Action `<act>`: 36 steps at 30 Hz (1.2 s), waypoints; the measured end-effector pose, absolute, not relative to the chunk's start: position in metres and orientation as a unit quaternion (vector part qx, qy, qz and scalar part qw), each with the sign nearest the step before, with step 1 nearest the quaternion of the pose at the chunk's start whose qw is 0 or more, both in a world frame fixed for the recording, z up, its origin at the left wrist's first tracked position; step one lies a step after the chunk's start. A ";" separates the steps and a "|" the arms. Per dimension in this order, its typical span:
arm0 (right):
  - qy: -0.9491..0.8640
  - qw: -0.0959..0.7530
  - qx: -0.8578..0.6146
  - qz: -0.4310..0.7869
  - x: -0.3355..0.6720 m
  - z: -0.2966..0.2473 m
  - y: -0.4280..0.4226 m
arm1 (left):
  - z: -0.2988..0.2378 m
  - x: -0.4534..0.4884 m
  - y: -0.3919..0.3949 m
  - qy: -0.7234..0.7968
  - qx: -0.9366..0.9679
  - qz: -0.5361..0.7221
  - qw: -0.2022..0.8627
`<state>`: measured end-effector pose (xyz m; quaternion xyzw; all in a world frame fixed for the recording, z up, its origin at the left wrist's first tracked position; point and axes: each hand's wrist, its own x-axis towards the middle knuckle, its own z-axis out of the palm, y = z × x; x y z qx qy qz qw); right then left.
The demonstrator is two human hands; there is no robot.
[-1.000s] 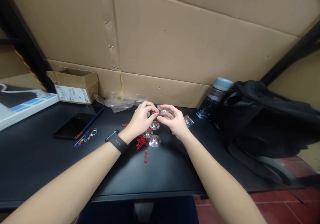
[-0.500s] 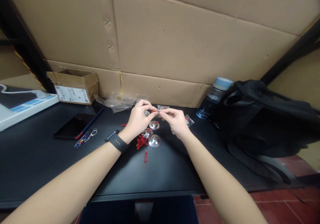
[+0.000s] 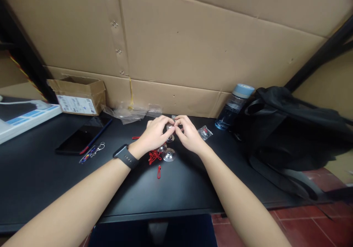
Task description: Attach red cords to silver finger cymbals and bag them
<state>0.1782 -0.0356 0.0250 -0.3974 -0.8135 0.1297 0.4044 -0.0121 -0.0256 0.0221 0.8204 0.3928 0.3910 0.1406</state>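
My left hand (image 3: 157, 131), with a black watch on its wrist, is closed in a pinch on a small silver finger cymbal (image 3: 170, 127), largely covered by the fingers. From the other side my right hand (image 3: 189, 132) pinches at the cymbal's edge, thumb and fingertips meeting those of my left. Below them on the black table lie more finger cymbals, the nearest cymbal (image 3: 168, 154) fully visible with a hole in its middle. A heap of red cords (image 3: 154, 157) lies beside it, and a single looped red cord (image 3: 159, 172) is closer to me.
Clear plastic bags (image 3: 125, 114) and an open cardboard box (image 3: 78, 94) stand along the back. A tablet (image 3: 82, 136) and a keychain (image 3: 92, 152) lie left. Right are a small packet (image 3: 205, 132), a water bottle (image 3: 234, 107) and a black backpack (image 3: 289, 129).
Both hands have turned, their fingers now arched around the cymbal. Its face shows between them, where a thin edge showed before. The view has shifted slightly.
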 end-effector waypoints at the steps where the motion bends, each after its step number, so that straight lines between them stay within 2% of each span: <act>1: -0.813 0.406 -0.399 0.123 0.179 0.025 -0.036 | 0.021 -0.012 -0.025 0.389 0.835 0.362 0.144; 4: -0.817 0.402 -0.399 0.108 0.181 0.025 -0.035 | 0.018 -0.012 -0.023 0.382 0.853 0.328 0.135; 10: -0.825 0.393 -0.401 0.068 0.182 0.029 -0.035 | 0.017 -0.018 -0.018 0.416 0.838 0.352 0.037; 14: -0.843 0.275 -0.463 0.015 0.182 0.020 -0.031 | 0.017 -0.027 -0.012 0.435 0.831 0.348 0.010; 18: -0.865 0.166 -0.473 0.021 0.180 0.005 -0.020 | 0.015 -0.033 -0.006 0.457 0.815 0.355 0.004; 27: -0.899 0.232 -0.348 0.131 0.182 0.015 -0.024 | 0.019 -0.037 -0.004 0.466 0.795 0.387 0.020; 32: -0.889 0.239 -0.375 0.107 0.175 0.012 -0.022 | 0.023 -0.037 -0.007 0.423 0.809 0.401 0.075; 36: -0.868 0.228 -0.434 0.084 0.177 0.010 -0.018 | 0.025 -0.037 -0.008 0.424 0.804 0.410 0.080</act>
